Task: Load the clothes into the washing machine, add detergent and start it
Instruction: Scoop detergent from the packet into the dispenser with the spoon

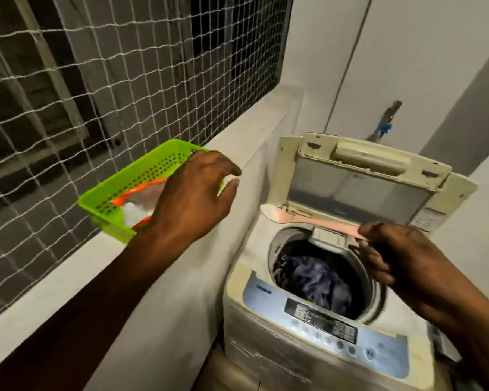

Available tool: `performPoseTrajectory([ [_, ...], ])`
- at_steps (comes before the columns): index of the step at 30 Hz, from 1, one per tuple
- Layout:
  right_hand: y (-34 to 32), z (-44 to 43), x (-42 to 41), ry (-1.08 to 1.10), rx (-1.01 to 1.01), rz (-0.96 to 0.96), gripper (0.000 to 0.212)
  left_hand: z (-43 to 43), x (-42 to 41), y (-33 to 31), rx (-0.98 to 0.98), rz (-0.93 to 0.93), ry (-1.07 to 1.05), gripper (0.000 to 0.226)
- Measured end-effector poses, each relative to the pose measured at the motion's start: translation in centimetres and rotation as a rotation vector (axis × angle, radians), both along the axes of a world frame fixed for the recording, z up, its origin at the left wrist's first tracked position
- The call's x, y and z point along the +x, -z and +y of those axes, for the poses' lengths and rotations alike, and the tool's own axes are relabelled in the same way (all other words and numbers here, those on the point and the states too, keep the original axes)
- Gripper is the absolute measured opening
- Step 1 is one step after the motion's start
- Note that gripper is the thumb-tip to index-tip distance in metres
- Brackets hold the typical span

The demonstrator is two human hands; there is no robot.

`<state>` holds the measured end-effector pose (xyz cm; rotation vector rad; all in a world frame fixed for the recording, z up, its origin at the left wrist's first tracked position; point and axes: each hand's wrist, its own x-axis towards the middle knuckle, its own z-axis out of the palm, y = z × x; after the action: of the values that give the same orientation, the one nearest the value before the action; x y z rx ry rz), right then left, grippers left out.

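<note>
Head view: clothes (pixel 316 280) lie inside the open washing machine (pixel 266 277), right hand (pixel 393 255) pinching a pink spoon (pixel 308 218) above it, left hand (pixel 198 193) spread, empty, over the detergent basket (pixel 141 176) beside it; dosing and starting remain.

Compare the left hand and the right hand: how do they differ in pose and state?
The left hand is open, fingers spread, over the green basket on the ledge; the right hand is closed around a pink spoon. The left holds nothing; the right is over the washing machine drum. Both are bare.
</note>
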<state>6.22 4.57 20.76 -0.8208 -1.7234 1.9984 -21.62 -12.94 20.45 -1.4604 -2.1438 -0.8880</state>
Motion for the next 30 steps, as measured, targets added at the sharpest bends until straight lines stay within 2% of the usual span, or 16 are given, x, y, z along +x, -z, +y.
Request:
performPoseTrajectory([
  [7, 3.6, 5.4, 3.9, 0.097, 0.039, -0.053, 0.045, 7.4, 4.7, 4.3, -0.092, -0.205, 0.103, 0.015],
  [16, 9.8, 13.9, 6.9, 0.204, 0.020, -0.111, 0.020, 17.2, 10.1, 11.7, -0.228, -0.492, 0.114, 0.019],
  [21, 14.3, 18.1, 6.6, 0.238, 0.018, -0.175, 0.037, 19.5, 12.0, 13.9, -0.309, -0.515, 0.084, 0.015],
  [30, 21.4, 22.9, 3.7, 0.231, 0.208, -0.341, 0.032, 20.2, 12.9, 16.7, -0.378, -0.692, 0.056, 0.010],
])
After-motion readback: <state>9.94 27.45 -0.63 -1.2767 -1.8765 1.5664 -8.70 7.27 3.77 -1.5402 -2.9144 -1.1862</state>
